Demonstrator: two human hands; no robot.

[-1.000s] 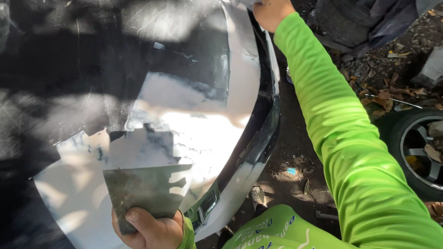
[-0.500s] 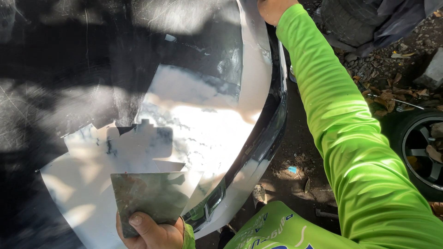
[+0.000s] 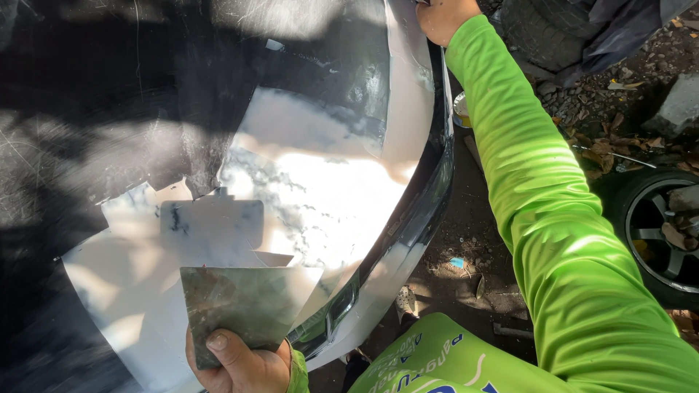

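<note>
Your left hand (image 3: pixel 237 360), at six o'clock, pinches a flat grey spreader (image 3: pixel 244 306) under the thumb, laid on the white-filled car panel (image 3: pixel 320 196). At twelve o'clock, your right hand (image 3: pixel 445 16) rests on the panel's edge, its fingers hidden.

two hands (image 3: pixel 240 360), one flat spreader (image 3: pixel 247 302), one car panel (image 3: pixel 109 109), one wheel (image 3: pixel 659 229), one small tin (image 3: pixel 460 109)
</note>
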